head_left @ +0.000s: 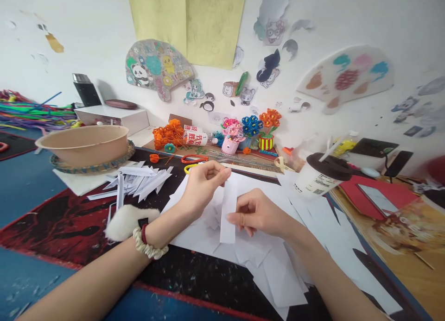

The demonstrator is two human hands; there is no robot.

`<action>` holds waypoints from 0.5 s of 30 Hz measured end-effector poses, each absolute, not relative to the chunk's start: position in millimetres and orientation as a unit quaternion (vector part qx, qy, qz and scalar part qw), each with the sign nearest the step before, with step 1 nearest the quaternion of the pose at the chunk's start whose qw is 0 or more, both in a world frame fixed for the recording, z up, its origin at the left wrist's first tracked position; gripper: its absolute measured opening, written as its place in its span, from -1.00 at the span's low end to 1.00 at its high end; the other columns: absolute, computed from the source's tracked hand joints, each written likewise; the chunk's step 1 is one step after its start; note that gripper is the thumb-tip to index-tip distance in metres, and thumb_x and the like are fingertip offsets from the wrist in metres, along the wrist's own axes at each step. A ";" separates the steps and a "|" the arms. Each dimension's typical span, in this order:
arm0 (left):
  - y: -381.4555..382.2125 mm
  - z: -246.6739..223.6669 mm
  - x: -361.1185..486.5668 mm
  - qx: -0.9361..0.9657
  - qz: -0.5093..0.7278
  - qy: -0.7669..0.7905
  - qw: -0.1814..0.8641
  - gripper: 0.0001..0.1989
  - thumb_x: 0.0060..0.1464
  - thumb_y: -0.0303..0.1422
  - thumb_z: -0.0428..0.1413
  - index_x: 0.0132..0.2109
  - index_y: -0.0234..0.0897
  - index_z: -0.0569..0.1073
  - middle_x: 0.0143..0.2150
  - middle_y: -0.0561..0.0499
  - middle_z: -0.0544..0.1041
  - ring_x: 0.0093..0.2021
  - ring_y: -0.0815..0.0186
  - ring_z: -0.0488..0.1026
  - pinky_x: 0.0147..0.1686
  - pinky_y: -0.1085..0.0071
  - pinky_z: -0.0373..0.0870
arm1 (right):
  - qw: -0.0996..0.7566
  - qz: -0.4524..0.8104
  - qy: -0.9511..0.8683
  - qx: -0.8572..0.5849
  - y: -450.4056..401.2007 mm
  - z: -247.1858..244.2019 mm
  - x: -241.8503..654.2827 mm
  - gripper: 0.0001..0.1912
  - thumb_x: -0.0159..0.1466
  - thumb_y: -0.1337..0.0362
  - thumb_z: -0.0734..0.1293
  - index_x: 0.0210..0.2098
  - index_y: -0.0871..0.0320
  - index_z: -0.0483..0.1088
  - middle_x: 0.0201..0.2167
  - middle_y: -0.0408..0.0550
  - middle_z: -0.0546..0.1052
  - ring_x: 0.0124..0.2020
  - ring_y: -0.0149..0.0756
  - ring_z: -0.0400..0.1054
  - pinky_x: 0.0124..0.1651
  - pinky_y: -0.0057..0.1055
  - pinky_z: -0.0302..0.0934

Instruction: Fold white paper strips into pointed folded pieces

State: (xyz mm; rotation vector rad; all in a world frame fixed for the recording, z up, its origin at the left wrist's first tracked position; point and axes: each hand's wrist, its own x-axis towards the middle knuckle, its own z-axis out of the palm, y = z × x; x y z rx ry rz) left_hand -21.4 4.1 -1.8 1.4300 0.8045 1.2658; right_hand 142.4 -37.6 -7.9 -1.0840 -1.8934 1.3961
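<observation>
1. White wall (86, 20) rises behind the lidded cup (318, 175).
2. Left of that cup, my left hand (203, 185) pinches a paper strip (228, 230) by its top.
3. My right hand (259, 212) grips its cup-side edge, lower down.

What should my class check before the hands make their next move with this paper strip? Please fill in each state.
1. Left hand pinching the paper strip's upper end: ok.
2. Right hand at the strip, thumb across its front: ok.
3. Strip's edges evenly aligned: cannot tell, detail too fine.
4. Loose sheets neatly stacked: not ok, they overlap untidily.
5. Lid on the cup beside the paper: ok.
</observation>
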 end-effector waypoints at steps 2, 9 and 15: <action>6.9 0.4 -24.2 0.600 0.530 0.337 0.496 -0.77 0.05 -0.26 0.20 -0.43 -0.35 0.42 -0.51 0.08 0.40 -0.46 0.42 0.33 -0.38 0.48 0.29 | 0.259 0.528 -0.702 -0.401 -37.8 -9.3 139.5 -0.59 0.11 0.03 0.44 -0.64 0.20 0.34 -0.69 -0.18 0.40 -0.72 -0.48 0.24 -0.60 -0.50 0.12; 7.5 2.0 -21.5 0.658 0.476 0.351 0.467 -0.67 0.16 -0.14 0.05 -0.37 -0.33 0.45 -0.47 0.03 0.43 -0.47 0.39 0.32 -0.44 0.46 0.26 | 0.393 0.485 -0.647 -0.439 -28.9 -11.9 148.4 -0.63 0.18 0.06 0.40 -0.59 0.20 0.39 -0.71 -0.18 0.38 -0.72 -0.48 0.22 -0.63 -0.49 0.11; 3.6 -2.0 -18.6 0.686 0.466 0.349 0.437 -0.74 0.10 -0.23 0.10 -0.46 -0.30 0.36 -0.55 0.12 0.28 -0.51 0.41 0.21 -0.49 0.49 0.17 | 0.357 0.514 -0.653 -0.426 -30.3 -10.0 145.7 -0.61 0.17 0.03 0.40 -0.58 0.21 0.40 -0.69 -0.16 0.40 -0.69 -0.45 0.27 -0.61 -0.48 0.15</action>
